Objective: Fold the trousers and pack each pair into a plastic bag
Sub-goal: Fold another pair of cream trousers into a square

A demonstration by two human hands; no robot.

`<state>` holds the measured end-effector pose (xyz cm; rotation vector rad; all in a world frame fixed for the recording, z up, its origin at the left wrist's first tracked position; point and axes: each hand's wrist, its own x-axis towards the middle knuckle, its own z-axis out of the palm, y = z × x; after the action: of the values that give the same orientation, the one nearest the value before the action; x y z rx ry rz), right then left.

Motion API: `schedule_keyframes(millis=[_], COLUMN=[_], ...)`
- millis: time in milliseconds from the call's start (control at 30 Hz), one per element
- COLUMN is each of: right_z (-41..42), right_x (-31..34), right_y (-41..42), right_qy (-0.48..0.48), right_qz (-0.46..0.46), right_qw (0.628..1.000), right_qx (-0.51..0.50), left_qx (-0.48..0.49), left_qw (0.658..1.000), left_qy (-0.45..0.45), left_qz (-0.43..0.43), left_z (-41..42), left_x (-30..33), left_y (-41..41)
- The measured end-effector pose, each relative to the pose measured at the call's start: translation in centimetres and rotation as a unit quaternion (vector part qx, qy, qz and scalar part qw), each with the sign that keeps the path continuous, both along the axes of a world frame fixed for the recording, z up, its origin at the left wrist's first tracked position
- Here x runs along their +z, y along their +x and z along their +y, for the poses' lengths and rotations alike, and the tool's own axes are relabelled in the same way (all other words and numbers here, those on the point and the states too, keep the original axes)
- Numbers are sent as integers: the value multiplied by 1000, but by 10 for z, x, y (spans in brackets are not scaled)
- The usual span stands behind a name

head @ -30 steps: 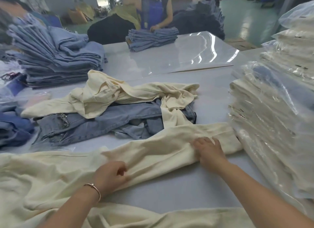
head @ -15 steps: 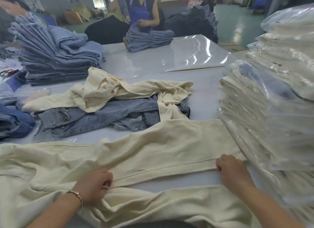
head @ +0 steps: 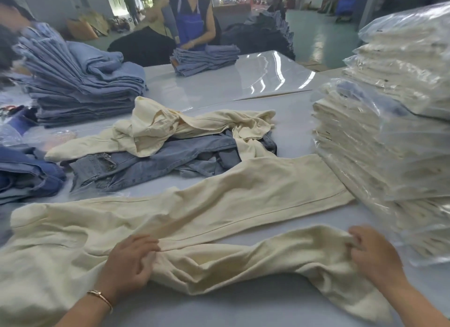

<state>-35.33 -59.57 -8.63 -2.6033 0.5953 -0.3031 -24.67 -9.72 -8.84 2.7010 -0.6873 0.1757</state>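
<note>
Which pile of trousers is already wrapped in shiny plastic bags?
The tall cream pile at the right edge of the table. Its pairs sit inside clear bags, while the blue jeans stack on the left and the far blue stack are bare.

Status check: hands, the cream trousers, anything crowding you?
Left hand and right hand both gripping the near leg of the cream trousers. Trousers spread flat, not yet folded. Bagged stack close on the right.
</note>
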Motion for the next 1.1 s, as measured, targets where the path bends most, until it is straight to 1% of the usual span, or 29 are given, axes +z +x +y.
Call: schedule_keyframes(millis=[33,67,100,133,167,200,233,267,300,333,367,400,433,467,500,533,567,600,667,733,800,833,900,967,1033,1100], right_z=[2,0,-7,-15,-19,-19,-15,-10,-1,10,22,34,44,55,67,77,87,99,120,133,140,143,148,152,150,144], right_x=[5,4,3,3,3,3,5,6,4,2,-1,-8,-15,-21,-25,-29,-33,-36,-39,-44,-39,-34,-19,-5,2,5], right_y=[-2,0,2,3,4,2,-3,-8,-13,-18,-23,-26,-31,-35,-37,-37,-37,-36,-30,-22,-14,-10,-1,5,8,7], right_qy=[-44,-86,-100,-67,-7,47,63,35,15,6,-26,-67,-91,-103,-107,-129,-171,-220,-266,-226,-186,-197,-241,-279,-294,-298], right_qz=[-102,-182,-239,-264,-264,-249,-239,-217,-177,-104,0,92,144,157,120,53,-18,-68,-96,-70,0,41,119,180,208,219], right_qw=[993,976,958,947,941,937,933,939,951,968,980,977,970,969,976,983,982,973,957,968,980,976,958,933,922,920], right_qx=[-34,-79,-126,-168,-211,-242,-262,-265,-253,-229,-199,-180,-171,-160,-144,-122,-84,-29,62,80,75,77,105,136,142,132], left_qx=[-2,2,8,17,27,38,47,53,53,51,50,54,65,83,102,117,120,112,75,31,-9,-27,-49,-37,-10,-5], left_qw=[1000,999,998,998,997,996,997,997,998,998,999,998,997,996,993,991,991,992,997,999,999,998,995,990,987,986], left_qy=[15,32,48,63,73,71,61,45,29,17,10,3,-4,-10,-14,-14,-10,-5,8,24,49,64,86,118,142,157], left_qz=[-17,-24,-26,-25,-29,-31,-28,-21,-17,-14,-19,-24,-31,-39,-51,-58,-63,-59,-34,-13,-6,-3,16,65,72,63], left_z=[10,20,30,40,49,58,66,73,80,87,94,99,105,110,114,116,118,118,113,101,86,77,62,50,47,49], left_x=[0,1,1,0,-1,-3,-5,-8,-11,-14,-18,-20,-22,-24,-25,-25,-26,-26,-26,-23,-18,-17,-17,-19,-18,-10], left_y=[-4,-9,-13,-17,-21,-26,-31,-36,-41,-46,-51,-55,-58,-61,-64,-67,-70,-74,-78,-75,-67,-61,-47,-35,-24,-16])
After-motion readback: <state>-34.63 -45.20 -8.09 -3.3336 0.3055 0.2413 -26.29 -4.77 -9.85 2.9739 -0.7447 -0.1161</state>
